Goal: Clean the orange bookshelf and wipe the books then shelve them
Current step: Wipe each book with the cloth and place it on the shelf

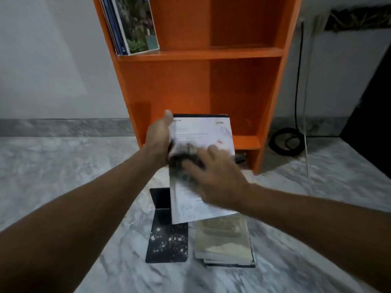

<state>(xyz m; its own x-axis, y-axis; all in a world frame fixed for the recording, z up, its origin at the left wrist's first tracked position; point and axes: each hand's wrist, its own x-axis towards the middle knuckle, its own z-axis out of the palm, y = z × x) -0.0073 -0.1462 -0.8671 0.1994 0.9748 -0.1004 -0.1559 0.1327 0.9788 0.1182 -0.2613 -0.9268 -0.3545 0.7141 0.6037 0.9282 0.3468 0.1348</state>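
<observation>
The left hand (pixel 158 140) grips the white book (pixel 201 132) by its edge while the right hand (pixel 218 182), fingers spread, presses a dark cloth (pixel 182 159) onto its cover, bookshelf (pixel 201 53) just beyond.

My right hand (pixel 213 180) is smeared with blur, as is the dark cloth (pixel 179 163) under it; I cannot tell whether the fingers curl round it. The print on the white book (pixel 201 132) is too soft to read. Of my left hand (pixel 158 138) I see only the back and thumb; its fingers are behind the book. That book hides the far ends of the black book (pixel 167 244) and the stack (pixel 224 244) just right of it. The top edge cuts off the orange bookshelf (pixel 201 53) and its leaning books (pixel 135 26).
</observation>
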